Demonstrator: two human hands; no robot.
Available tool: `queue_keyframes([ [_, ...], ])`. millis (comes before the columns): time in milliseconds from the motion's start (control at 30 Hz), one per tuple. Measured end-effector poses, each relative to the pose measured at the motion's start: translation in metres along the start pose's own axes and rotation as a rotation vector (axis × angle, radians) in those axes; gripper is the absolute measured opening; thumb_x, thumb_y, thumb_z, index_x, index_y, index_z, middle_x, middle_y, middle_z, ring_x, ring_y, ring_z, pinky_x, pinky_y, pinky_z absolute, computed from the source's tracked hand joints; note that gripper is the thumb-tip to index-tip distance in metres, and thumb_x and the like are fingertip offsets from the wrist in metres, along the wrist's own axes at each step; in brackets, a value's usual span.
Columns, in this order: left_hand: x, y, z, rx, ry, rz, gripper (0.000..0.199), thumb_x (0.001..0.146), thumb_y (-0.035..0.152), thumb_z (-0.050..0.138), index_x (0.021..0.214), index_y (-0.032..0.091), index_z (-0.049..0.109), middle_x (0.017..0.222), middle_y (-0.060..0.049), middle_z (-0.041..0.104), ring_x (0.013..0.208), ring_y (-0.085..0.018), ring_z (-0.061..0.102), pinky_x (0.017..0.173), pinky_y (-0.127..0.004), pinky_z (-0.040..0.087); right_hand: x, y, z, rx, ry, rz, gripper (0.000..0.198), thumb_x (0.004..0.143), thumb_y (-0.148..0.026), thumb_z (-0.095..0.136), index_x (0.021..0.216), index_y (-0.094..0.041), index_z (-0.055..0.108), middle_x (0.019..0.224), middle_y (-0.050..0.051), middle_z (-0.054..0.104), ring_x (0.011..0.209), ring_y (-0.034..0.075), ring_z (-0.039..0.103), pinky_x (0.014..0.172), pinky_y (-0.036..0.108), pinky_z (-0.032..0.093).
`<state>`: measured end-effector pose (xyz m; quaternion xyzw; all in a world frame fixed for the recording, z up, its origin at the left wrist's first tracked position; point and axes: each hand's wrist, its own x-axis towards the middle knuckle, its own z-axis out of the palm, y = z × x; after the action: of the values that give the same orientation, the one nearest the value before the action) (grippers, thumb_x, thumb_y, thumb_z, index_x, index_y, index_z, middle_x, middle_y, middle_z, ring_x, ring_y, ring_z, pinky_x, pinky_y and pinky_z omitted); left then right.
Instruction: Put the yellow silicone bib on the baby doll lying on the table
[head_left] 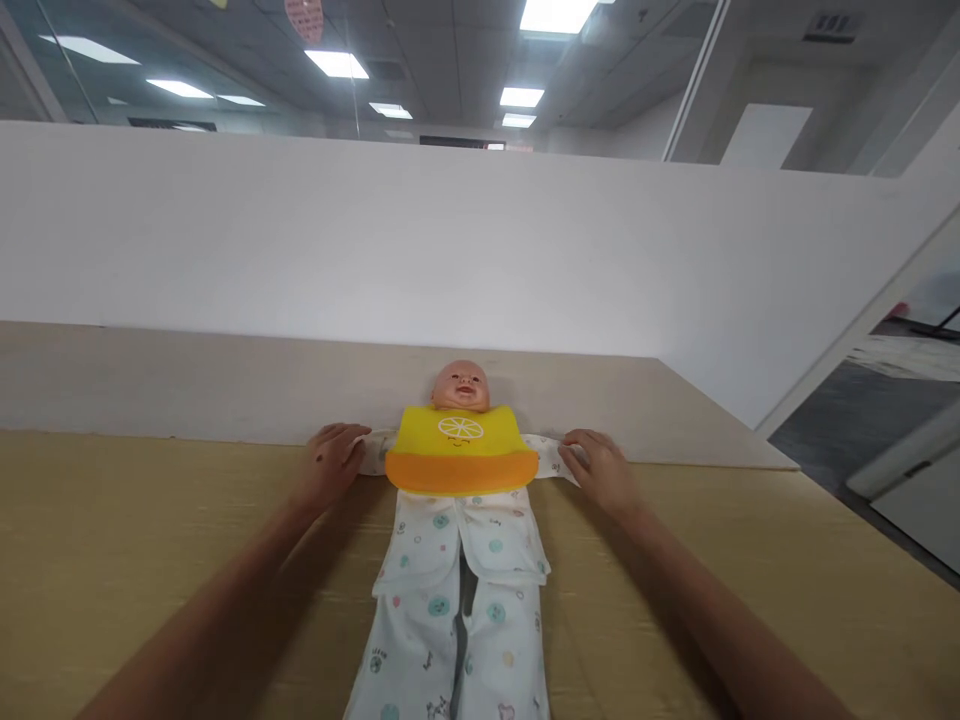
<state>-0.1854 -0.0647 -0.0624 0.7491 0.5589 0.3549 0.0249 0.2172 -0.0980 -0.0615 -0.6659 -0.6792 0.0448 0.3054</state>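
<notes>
A baby doll (460,382) lies on its back, head away from me, dressed in a white printed top (495,540) and matching trousers (502,640). Over its chest is a yellow bib (420,430) with a white citrus-slice print and an orange pocket (461,470) along the bottom. My left hand (334,465) is closed on the end of the sleeve (379,452) on the left. On the other side my right hand (600,472) pinches the end of the right-hand sleeve (546,455). Both sleeves stretch out sideways; the doll's hands are hidden.
Beneath the doll is a tan table surface (187,560), with a greyish board (187,385) along its back. Behind that rises a white partition (337,240) with glass above it. At the right, past the table's edge, a dark floor (832,420) and a white cabinet (915,500) show.
</notes>
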Motion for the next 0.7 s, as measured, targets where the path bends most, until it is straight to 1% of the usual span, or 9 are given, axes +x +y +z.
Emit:
queue_keyframes([
  [67, -0.007, -0.017, -0.001, 0.094, -0.019, 0.111, 0.036, 0.082, 0.035, 0.041, 0.096, 0.016, 0.068, 0.103, -0.011, 0.067, 0.103, -0.025, 0.056, 0.096, -0.04, 0.038, -0.007, 0.015, -0.001, -0.104, 0.016, -0.105, 0.038, 0.084, -0.045, 0.04, 0.101, -0.02, 0.064, 0.108, 0.003, 0.057, 0.106, 0.011, 0.048, 0.097, 0.024, 0.035],
  [133, -0.01, -0.029, -0.001, 0.162, -0.035, 0.134, 0.036, 0.083, 0.036, 0.04, 0.097, 0.019, 0.068, 0.106, -0.009, 0.066, 0.104, -0.026, 0.056, 0.095, -0.041, 0.038, -0.011, 0.024, 0.0, -0.155, 0.004, -0.133, 0.042, 0.086, -0.046, 0.037, 0.109, -0.021, 0.062, 0.109, 0.004, 0.057, 0.105, 0.011, 0.048, 0.099, 0.026, 0.035],
  [200, -0.011, -0.034, -0.003, 0.221, -0.051, 0.152, 0.036, 0.085, 0.037, 0.039, 0.099, 0.021, 0.068, 0.108, -0.008, 0.066, 0.104, -0.026, 0.055, 0.095, -0.042, 0.037, -0.013, 0.027, 0.002, -0.199, 0.002, -0.125, 0.043, 0.086, -0.047, 0.037, 0.11, -0.021, 0.062, 0.107, 0.005, 0.058, 0.102, 0.011, 0.048, 0.099, 0.027, 0.035],
  [300, -0.012, -0.033, -0.007, 0.292, -0.043, 0.193, 0.035, 0.086, 0.036, 0.038, 0.097, 0.022, 0.068, 0.104, -0.006, 0.067, 0.106, -0.027, 0.053, 0.097, -0.042, 0.035, -0.015, 0.022, 0.001, -0.271, 0.028, -0.109, 0.039, 0.086, -0.045, 0.038, 0.107, -0.022, 0.063, 0.108, 0.004, 0.057, 0.105, 0.015, 0.045, 0.102, 0.033, 0.031],
  [367, -0.016, -0.03, -0.008, 0.305, 0.02, 0.191, 0.034, 0.087, 0.035, 0.038, 0.094, 0.021, 0.067, 0.105, -0.008, 0.066, 0.108, -0.028, 0.051, 0.098, -0.042, 0.034, -0.02, 0.016, -0.001, -0.288, 0.081, -0.105, 0.038, 0.087, -0.041, 0.037, 0.109, -0.022, 0.062, 0.114, 0.005, 0.054, 0.113, 0.017, 0.041, 0.104, 0.036, 0.029],
  [433, -0.027, -0.024, -0.007, 0.278, 0.088, 0.181, 0.032, 0.086, 0.034, 0.038, 0.094, 0.02, 0.066, 0.108, -0.01, 0.064, 0.11, -0.027, 0.049, 0.098, -0.042, 0.035, -0.032, 0.009, -0.002, -0.273, 0.145, -0.113, 0.04, 0.088, -0.039, 0.035, 0.112, -0.019, 0.06, 0.121, 0.006, 0.049, 0.118, 0.018, 0.037, 0.106, 0.036, 0.029],
  [500, -0.045, -0.014, -0.006, 0.224, 0.082, 0.198, 0.03, 0.083, 0.031, 0.041, 0.097, 0.019, 0.064, 0.109, -0.011, 0.062, 0.11, -0.026, 0.049, 0.099, -0.041, 0.035, -0.053, -0.001, -0.003, -0.233, 0.156, -0.132, 0.039, 0.088, -0.037, 0.035, 0.112, -0.017, 0.058, 0.121, 0.006, 0.048, 0.121, 0.017, 0.036, 0.107, 0.034, 0.03],
  [600, -0.08, 0.011, -0.01, 0.125, -0.072, 0.259, 0.033, 0.075, 0.026, 0.047, 0.104, 0.018, 0.06, 0.107, -0.011, 0.06, 0.105, -0.025, 0.05, 0.096, -0.039, 0.038, -0.097, -0.021, 0.0, -0.12, 0.014, -0.16, 0.034, 0.084, -0.034, 0.039, 0.109, -0.018, 0.056, 0.118, 0.004, 0.05, 0.116, 0.013, 0.042, 0.101, 0.027, 0.038],
  [700, -0.109, 0.044, -0.02, 0.055, -0.284, 0.343, 0.041, 0.071, 0.027, 0.051, 0.11, 0.019, 0.057, 0.112, -0.011, 0.058, 0.103, -0.024, 0.051, 0.096, -0.038, 0.037, -0.133, -0.04, 0.007, 0.003, -0.179, -0.217, 0.046, 0.08, -0.033, 0.045, 0.124, -0.022, 0.045, 0.126, 0.002, 0.045, 0.115, 0.009, 0.045, 0.099, 0.022, 0.043],
])
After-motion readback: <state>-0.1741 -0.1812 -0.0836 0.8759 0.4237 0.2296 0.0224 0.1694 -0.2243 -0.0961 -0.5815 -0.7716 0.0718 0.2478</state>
